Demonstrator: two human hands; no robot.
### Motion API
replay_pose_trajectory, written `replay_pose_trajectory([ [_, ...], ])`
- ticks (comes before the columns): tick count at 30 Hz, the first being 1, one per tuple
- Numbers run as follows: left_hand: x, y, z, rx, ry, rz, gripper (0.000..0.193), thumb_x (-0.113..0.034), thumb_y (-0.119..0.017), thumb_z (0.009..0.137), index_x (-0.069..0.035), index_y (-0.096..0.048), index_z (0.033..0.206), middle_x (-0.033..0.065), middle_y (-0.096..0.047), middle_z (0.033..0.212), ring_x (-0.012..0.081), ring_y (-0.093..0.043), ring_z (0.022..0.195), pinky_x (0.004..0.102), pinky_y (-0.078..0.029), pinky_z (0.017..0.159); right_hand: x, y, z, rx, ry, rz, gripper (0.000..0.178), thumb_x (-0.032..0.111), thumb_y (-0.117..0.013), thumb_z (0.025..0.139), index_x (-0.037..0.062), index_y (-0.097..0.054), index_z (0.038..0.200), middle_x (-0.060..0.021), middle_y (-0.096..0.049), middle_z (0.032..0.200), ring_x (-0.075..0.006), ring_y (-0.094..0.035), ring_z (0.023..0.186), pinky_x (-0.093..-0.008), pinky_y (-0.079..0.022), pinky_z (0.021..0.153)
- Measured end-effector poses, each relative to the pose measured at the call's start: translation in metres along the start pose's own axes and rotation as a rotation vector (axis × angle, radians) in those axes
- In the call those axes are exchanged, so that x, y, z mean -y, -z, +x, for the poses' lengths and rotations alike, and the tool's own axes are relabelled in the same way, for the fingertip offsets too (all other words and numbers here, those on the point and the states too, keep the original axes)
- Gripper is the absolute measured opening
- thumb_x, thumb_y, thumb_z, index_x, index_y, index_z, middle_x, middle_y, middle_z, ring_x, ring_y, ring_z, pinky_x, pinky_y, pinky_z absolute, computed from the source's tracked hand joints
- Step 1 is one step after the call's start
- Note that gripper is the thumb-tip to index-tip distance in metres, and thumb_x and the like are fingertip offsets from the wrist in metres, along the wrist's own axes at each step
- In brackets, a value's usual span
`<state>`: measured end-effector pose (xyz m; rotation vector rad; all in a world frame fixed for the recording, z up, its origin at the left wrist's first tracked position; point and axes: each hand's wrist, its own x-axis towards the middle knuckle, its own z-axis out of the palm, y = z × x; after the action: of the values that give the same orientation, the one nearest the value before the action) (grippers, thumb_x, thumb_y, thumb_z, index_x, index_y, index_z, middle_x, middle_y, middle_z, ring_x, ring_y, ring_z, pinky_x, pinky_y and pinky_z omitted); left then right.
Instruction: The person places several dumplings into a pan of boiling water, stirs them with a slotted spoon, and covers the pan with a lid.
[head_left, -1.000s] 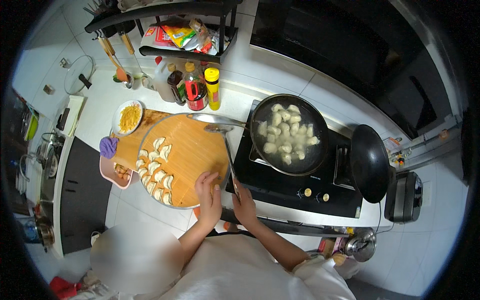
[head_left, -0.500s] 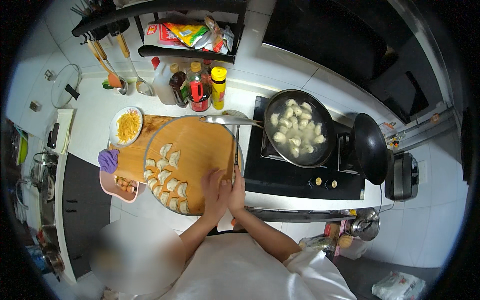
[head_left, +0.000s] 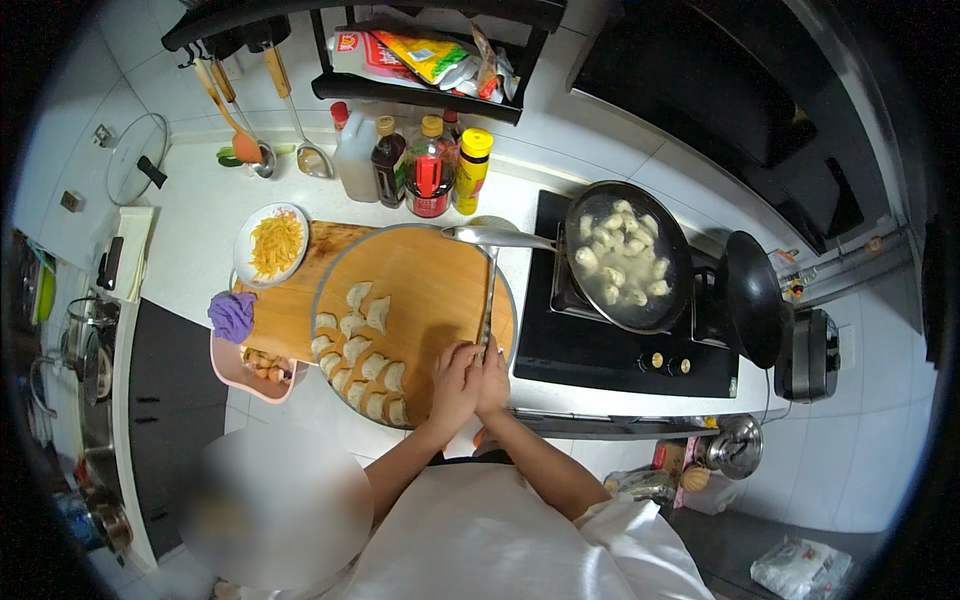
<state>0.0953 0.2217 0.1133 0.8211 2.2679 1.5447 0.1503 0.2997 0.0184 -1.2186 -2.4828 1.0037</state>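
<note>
My right hand [head_left: 493, 383] is closed round the lower end of a long metal-handled utensil [head_left: 488, 305], which points away from me over the right side of a round wooden board [head_left: 430, 285]. Its far end passes by the pan handle, and I cannot make out its head. Against my right hand rests my left hand [head_left: 457, 385], its fingers bent together at the same handle. Raw dumplings [head_left: 373, 365] lie in rows on the board's left half. To the right, a pan [head_left: 628, 318] on the stove holds several dumplings [head_left: 622, 250] in cloudy water.
A plate of yellow strips [head_left: 275, 245], a purple cloth [head_left: 232, 316] and a pink bin [head_left: 262, 385] are at the left. Bottles [head_left: 430, 175] stand behind the board. The pan's metal handle [head_left: 495, 237] juts over the board. A black wok [head_left: 752, 300] sits right of the pan.
The view has shifted, so things sit further right in it. My left hand's spread fingers have drawn together and moved in to the utensil handle beside my right hand.
</note>
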Motion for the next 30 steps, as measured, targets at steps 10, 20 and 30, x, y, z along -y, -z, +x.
replay_pose_trajectory([
  [10,0.041,0.055,0.010,-0.129,0.001,0.041,0.027,-0.008,-0.055,0.089,-0.004,-0.057,0.115,0.0180,-0.055,0.116,0.0379,-0.048,0.112,0.0470,-0.036,0.099,0.026,0.009,-0.015,-0.057,0.051,-0.093,0.075,0.009,-0.065,0.077,0.0023,-0.031,0.144,-0.0254,-0.043,0.126,-0.0439,-0.043,0.118,-0.0478,-0.036,0.102],
  [20,0.131,0.151,0.102,-0.209,0.108,0.347,0.046,-0.013,-0.067,0.081,-0.003,-0.051,0.122,0.0210,-0.054,0.118,0.0411,-0.048,0.113,0.0487,-0.040,0.095,0.123,-0.037,0.045,0.400,0.639,-0.046,0.066,-0.004,-0.060,0.075,0.0041,-0.043,0.137,-0.0176,-0.038,0.144,-0.0363,-0.033,0.136,-0.0425,-0.029,0.113],
  [30,0.158,0.166,0.140,0.228,0.302,0.667,0.049,-0.022,-0.072,0.079,-0.003,-0.051,0.119,0.0216,-0.051,0.126,0.0398,-0.046,0.120,0.0464,-0.044,0.095,0.163,-0.075,0.093,0.652,0.651,-0.296,0.059,-0.003,-0.061,0.072,0.0021,-0.049,0.129,-0.0162,-0.040,0.142,-0.0330,-0.032,0.136,-0.0422,-0.025,0.114],
])
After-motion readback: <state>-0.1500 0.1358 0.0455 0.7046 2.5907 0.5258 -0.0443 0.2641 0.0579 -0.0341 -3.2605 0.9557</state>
